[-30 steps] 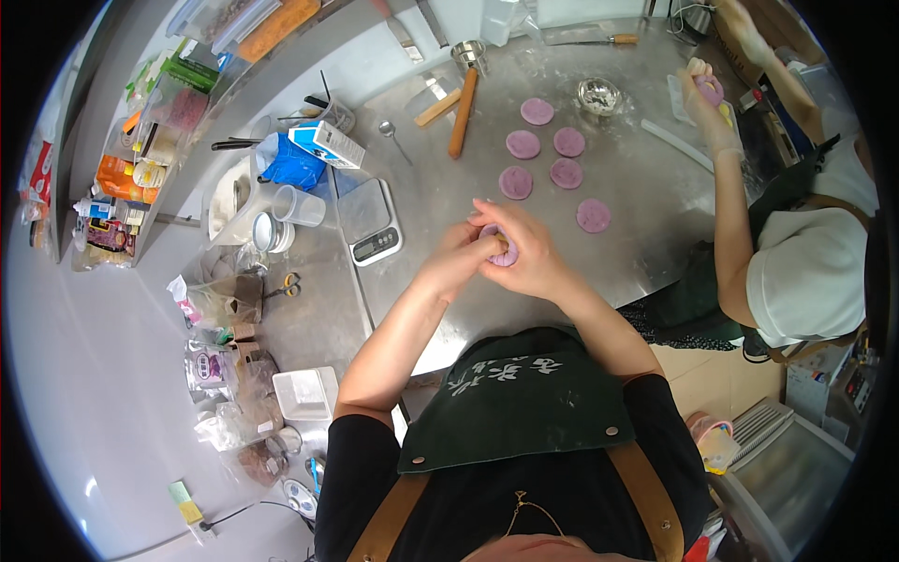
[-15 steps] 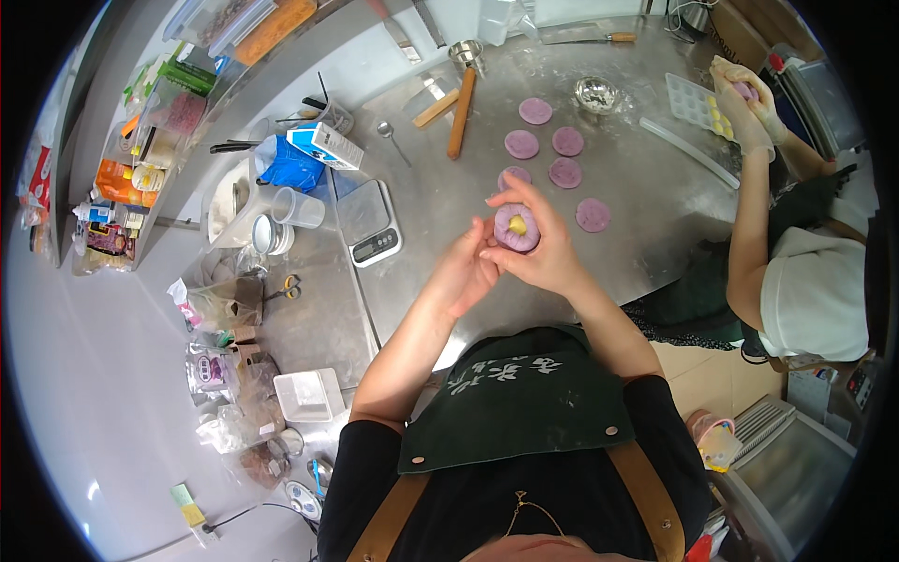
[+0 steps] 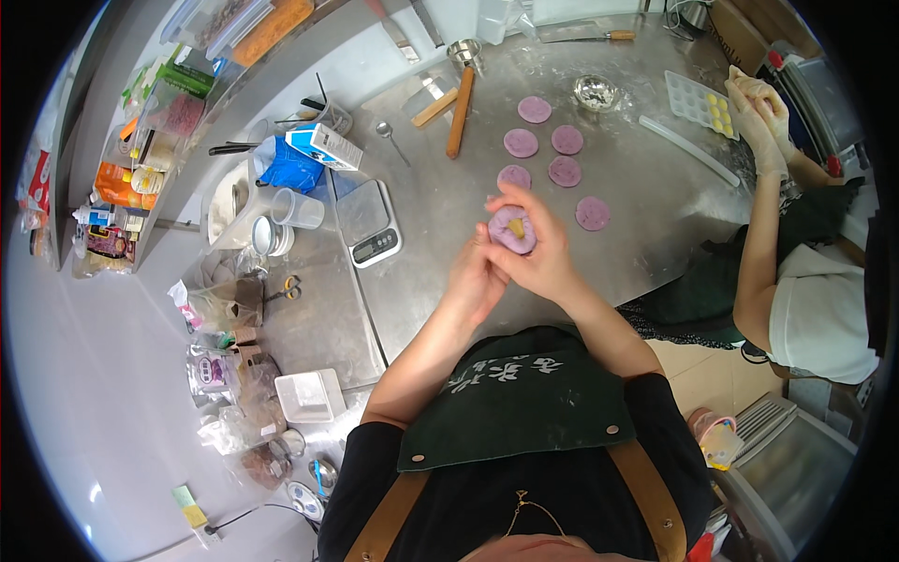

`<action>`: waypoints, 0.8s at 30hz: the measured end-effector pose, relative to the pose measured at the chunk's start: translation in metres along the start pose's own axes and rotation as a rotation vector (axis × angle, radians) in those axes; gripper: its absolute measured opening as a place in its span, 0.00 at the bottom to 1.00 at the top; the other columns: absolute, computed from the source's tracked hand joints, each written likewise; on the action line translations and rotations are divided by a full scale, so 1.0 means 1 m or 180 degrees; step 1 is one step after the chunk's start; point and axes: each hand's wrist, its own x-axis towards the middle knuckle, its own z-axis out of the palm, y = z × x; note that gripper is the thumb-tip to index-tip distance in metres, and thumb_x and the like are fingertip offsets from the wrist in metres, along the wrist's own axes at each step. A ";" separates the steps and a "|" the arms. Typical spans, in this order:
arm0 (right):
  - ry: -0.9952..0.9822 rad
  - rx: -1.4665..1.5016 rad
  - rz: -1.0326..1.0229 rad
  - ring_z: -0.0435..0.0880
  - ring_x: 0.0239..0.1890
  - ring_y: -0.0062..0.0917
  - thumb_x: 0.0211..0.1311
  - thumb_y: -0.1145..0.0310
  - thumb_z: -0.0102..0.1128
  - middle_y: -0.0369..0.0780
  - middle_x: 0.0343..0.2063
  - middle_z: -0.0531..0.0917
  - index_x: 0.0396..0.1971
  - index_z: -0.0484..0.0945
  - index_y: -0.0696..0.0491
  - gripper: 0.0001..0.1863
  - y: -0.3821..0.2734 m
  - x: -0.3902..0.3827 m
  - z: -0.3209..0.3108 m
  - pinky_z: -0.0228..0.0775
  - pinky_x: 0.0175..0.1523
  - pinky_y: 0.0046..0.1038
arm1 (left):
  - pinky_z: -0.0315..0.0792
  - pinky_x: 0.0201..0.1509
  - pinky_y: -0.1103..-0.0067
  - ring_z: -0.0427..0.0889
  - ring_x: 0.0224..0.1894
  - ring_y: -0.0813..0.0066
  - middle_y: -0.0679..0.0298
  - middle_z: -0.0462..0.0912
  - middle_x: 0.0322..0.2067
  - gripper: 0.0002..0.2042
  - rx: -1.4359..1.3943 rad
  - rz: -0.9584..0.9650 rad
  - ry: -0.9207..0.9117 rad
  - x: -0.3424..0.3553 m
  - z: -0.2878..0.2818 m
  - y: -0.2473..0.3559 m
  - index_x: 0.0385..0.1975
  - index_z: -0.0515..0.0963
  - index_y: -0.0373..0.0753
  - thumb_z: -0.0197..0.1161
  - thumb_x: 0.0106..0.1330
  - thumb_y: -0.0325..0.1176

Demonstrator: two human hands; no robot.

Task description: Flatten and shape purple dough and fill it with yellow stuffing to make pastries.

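Hands: the right hand [image 3: 543, 255] is curling its fingers around a cupped purple dough piece [image 3: 500, 232], gripping it with forefinger over the far side and thumb along the near side. A yellow filling [image 3: 517, 228] is showing through the opening at the top. The left hand [image 3: 476, 284] is resting against the dough's left side and the right hand; most of its fingers are hiding from view, so cannot tell whether they are gripping.

Position: the dough piece is sitting in the hands, above the steel surface [image 3: 440, 201], near the body.

Surroundings: six flat purple discs [image 3: 564, 171] are lying apart from one another beyond and to the right of the hands. A digital scale [image 3: 363, 217] is standing to the left; a wooden rolling pin [image 3: 459, 114] is lying farther back. At far right, a co-worker's hands [image 3: 760, 126] are pressing together beside a white tray [image 3: 676, 91] holding yellow balls [image 3: 718, 110].
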 end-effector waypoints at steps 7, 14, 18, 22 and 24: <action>-0.0609 0.0527 0.0172 0.80 0.53 0.29 0.45 0.77 0.73 0.41 0.47 0.82 0.53 0.72 0.58 0.31 0.007 -0.001 -0.011 0.68 0.60 0.29 | 0.66 0.67 0.70 0.65 0.66 0.66 0.55 0.64 0.62 0.32 0.0119 -0.0346 0.0073 -0.008 0.031 0.021 0.64 0.57 0.33 0.34 0.74 0.56; -0.0368 0.0487 -0.0030 0.79 0.55 0.31 0.45 0.78 0.72 0.42 0.49 0.81 0.51 0.73 0.57 0.28 -0.003 -0.002 -0.003 0.67 0.62 0.31 | 0.62 0.70 0.71 0.64 0.66 0.64 0.54 0.63 0.64 0.35 0.0301 -0.0002 -0.0220 -0.014 0.019 0.011 0.66 0.54 0.32 0.33 0.73 0.59; -0.0388 0.0788 0.0387 0.79 0.55 0.32 0.47 0.78 0.70 0.43 0.48 0.82 0.47 0.74 0.57 0.24 -0.018 0.005 -0.006 0.62 0.65 0.36 | 0.63 0.68 0.70 0.65 0.66 0.63 0.52 0.65 0.62 0.37 0.0507 -0.0149 -0.0659 -0.014 0.004 0.016 0.66 0.55 0.31 0.32 0.72 0.61; -0.0977 0.0844 0.0192 0.82 0.51 0.32 0.50 0.79 0.66 0.43 0.42 0.84 0.42 0.77 0.58 0.17 -0.004 0.005 -0.011 0.58 0.68 0.40 | 0.69 0.62 0.70 0.71 0.61 0.66 0.54 0.69 0.58 0.38 0.0808 -0.0283 -0.0356 -0.012 0.003 0.013 0.63 0.59 0.33 0.34 0.70 0.64; -0.0689 0.1008 0.0261 0.83 0.50 0.32 0.50 0.79 0.65 0.43 0.40 0.85 0.40 0.77 0.58 0.15 0.002 0.000 -0.006 0.58 0.68 0.41 | 0.69 0.63 0.69 0.70 0.62 0.66 0.56 0.69 0.59 0.38 0.0706 -0.0234 -0.0437 -0.010 -0.001 0.006 0.63 0.59 0.35 0.37 0.68 0.65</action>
